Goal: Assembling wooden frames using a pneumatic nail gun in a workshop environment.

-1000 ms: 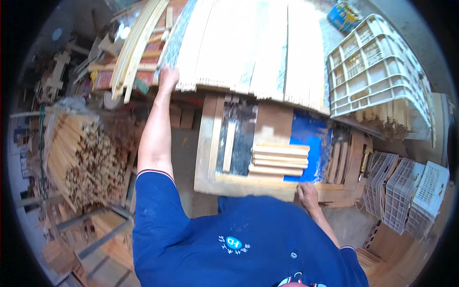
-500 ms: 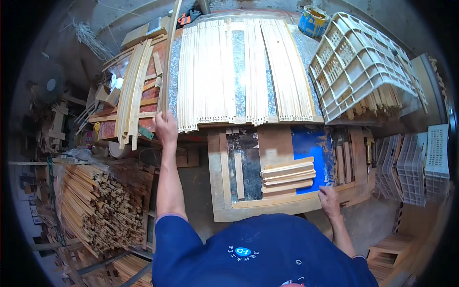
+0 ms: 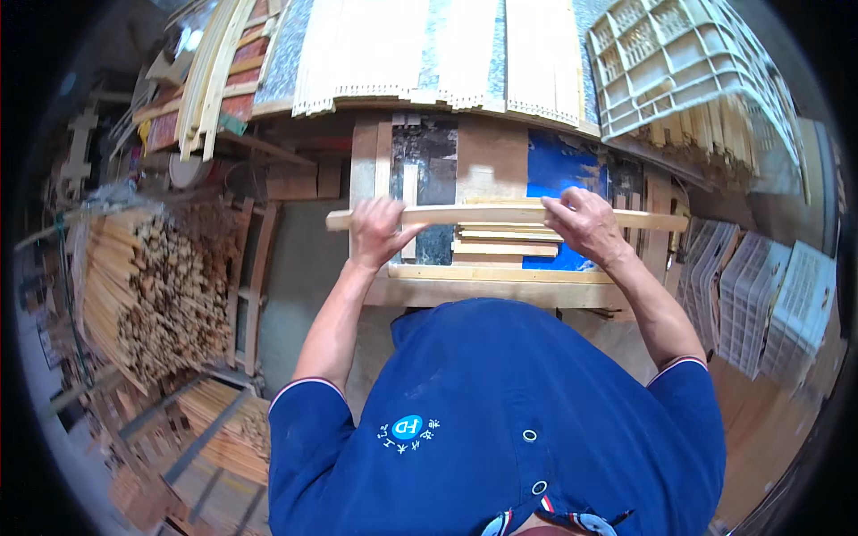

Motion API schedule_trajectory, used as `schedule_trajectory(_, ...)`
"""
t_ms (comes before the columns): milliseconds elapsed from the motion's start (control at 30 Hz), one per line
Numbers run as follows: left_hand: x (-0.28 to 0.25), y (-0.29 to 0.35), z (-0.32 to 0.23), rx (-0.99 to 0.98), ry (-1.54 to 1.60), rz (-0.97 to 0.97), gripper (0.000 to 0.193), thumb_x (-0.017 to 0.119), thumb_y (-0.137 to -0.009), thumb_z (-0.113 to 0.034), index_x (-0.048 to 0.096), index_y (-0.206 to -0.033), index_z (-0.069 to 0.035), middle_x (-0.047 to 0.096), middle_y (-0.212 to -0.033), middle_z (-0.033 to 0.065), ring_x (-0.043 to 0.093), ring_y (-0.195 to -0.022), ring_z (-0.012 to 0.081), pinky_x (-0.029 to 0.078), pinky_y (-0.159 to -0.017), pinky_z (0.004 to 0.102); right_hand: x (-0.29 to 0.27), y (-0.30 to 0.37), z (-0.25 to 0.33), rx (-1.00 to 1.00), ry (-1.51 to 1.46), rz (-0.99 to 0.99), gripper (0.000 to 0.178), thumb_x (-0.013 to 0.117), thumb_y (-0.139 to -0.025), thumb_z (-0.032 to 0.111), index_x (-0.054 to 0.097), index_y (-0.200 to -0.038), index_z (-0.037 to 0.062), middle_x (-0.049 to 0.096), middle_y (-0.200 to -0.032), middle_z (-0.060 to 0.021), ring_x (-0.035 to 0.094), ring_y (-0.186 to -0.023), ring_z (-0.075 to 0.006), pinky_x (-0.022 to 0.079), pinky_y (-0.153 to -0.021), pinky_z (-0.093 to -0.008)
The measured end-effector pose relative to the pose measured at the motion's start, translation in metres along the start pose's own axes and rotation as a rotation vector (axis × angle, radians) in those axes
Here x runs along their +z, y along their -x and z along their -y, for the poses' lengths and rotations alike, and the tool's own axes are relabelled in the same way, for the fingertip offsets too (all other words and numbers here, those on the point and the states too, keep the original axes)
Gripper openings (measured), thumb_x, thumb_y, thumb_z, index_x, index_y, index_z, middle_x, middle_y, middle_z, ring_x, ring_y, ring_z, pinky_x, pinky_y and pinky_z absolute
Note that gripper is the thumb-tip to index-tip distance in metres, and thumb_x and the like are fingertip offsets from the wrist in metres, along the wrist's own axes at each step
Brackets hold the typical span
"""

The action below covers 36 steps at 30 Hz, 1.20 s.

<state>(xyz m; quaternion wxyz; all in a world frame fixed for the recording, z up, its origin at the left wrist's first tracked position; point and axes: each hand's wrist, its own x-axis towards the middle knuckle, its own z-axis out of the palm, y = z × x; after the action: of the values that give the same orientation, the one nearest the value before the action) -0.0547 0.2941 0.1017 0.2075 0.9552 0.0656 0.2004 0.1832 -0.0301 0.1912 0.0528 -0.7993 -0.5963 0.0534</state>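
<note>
A long pale wooden strip (image 3: 465, 213) lies crosswise in front of me, held level in both hands. My left hand (image 3: 376, 225) wraps its left part, thumb stretched along the near side. My right hand (image 3: 585, 221) grips it further right, and the strip runs on past that hand. Below it, short wooden slats (image 3: 505, 249) lie stacked on a low bench (image 3: 500, 290), partly covered by the strip. Long thin slats (image 3: 366, 54) stand side by side in rows on the higher table beyond.
A white plastic crate (image 3: 693, 67) rests tilted at the far right over more sticks. Stacked crates (image 3: 769, 286) stand at the right. A large bundle of sticks (image 3: 170, 286) fills the left. Loose strips (image 3: 214, 80) lie at the far left.
The strip, upright in my left hand before, now lies crosswise over the low bench. My right hand has risen and closed on it. The view has tipped down toward me.
</note>
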Motion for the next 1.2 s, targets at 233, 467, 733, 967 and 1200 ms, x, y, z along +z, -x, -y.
schedule_trajectory(233, 0.068, -0.056, -0.028, 0.010, -0.010, 0.002, 0.043, 0.083, -0.076, -0.039, 0.068, -0.104, -0.010, 0.061, -0.094, 0.0066, 0.058, -0.093, 0.0275, 0.045, -0.087, 0.0423, 0.049, 0.016, -0.081, -0.017, -0.118, -0.099, 0.051, 0.078, -0.085, 0.022, 0.065, -0.133, 0.0219, 0.056, -0.090, -0.0075, 0.063, -0.078, -0.0267, 0.055, -0.063, -0.0412)
schedule_trajectory(467, 0.101, -0.050, -0.097, -0.087, 0.068, 0.011, 0.036, 0.078, -0.082, -0.016, 0.069, -0.115, -0.006, 0.066, -0.110, 0.0148, 0.065, -0.101, 0.0306, 0.051, -0.091, 0.0440, 0.118, -0.004, -0.146, 0.071, -0.043, -0.124, 0.039, 0.074, -0.088, 0.028, 0.068, -0.126, 0.0210, 0.056, -0.089, -0.0086, 0.063, -0.082, -0.0269, 0.054, -0.063, -0.0413)
schedule_trajectory(733, 0.130, 0.039, -0.175, -0.144, -0.035, 0.079, 0.039, 0.074, -0.080, -0.016, 0.066, -0.116, -0.004, 0.059, -0.117, 0.0156, 0.056, -0.116, 0.0330, 0.042, -0.104, 0.0477, 0.171, -0.041, -0.168, 0.254, 0.079, -0.130, 0.038, 0.069, -0.089, 0.048, 0.074, -0.118, 0.0244, 0.066, -0.103, -0.0113, 0.065, -0.096, -0.0318, 0.052, -0.081, -0.0473)
schedule_trajectory(967, 0.145, 0.053, -0.179, -0.197, -0.064, 0.055, 0.034, 0.069, -0.083, -0.013, 0.066, -0.116, -0.004, 0.058, -0.108, 0.0137, 0.056, -0.108, 0.0309, 0.043, -0.101, 0.0472, 0.134, -0.047, -0.103, 0.062, -0.429, -0.118, 0.041, 0.075, -0.085, 0.044, 0.072, -0.111, 0.0124, 0.067, -0.108, -0.0152, 0.066, -0.100, -0.0352, 0.054, -0.087, -0.0442)
schedule_trajectory(1200, 0.164, 0.024, -0.175, -0.169, -0.276, 0.104, 0.026, 0.059, -0.087, -0.016, 0.069, -0.109, -0.006, 0.060, -0.098, 0.0083, 0.056, -0.100, 0.0269, 0.039, -0.098, 0.0479, 0.151, -0.043, -0.083, 0.221, -0.443, 0.259, 0.030, 0.065, -0.090, 0.038, 0.074, -0.103, 0.0128, 0.068, -0.098, -0.0140, 0.067, -0.100, -0.0341, 0.053, -0.086, -0.0457)
